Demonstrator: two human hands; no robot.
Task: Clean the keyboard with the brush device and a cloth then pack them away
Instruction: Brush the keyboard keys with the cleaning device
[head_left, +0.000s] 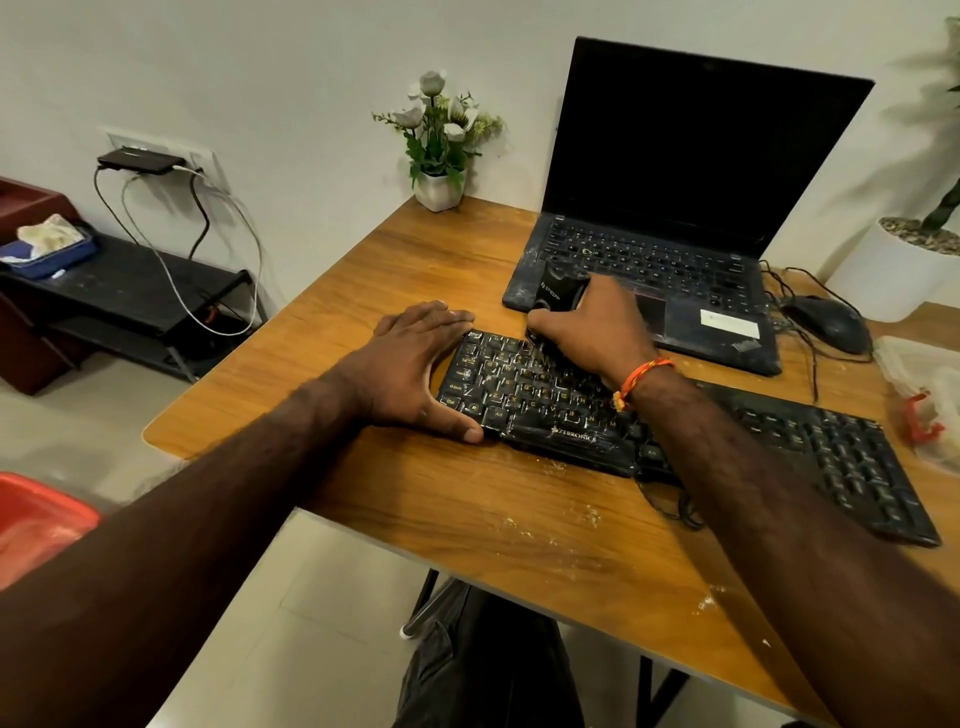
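Starting at the left edge of the frame, a low black shelf (130, 291) stands against the white wall, and on it lies a blue tray with a crumpled pale cloth (49, 236). Above the shelf a black adapter (137, 160) sits on a white wall socket, with cables hanging down from it. At the lower left corner a red plastic object (36, 525) shows, blurred.

Near the middle, the left hand (410, 366) lies with its fingers spread apart, the thumb pressing the near left corner of the dusty black keyboard with yellow letters (540, 405) and the fingers reaching its far left corner. This keyboard lies across the middle of the brown wooden counter (363, 291), which carries pale crumbs along its near part. At the top centre a small white pot with white artificial flowers (441, 140) stands on the far corner of the counter.

To the right of centre, the right hand (597, 327) is clamped around the black brush device (558, 296), whose lower end touches the upper rows of the keys. An orange thread band (641, 379) circles this wrist. Behind it stands an open black laptop with dark screen (691, 171). Further right lies a black mouse (828, 322), then a large white plant pot (893, 265) and a clear plastic bag (930, 395) at the right edge.
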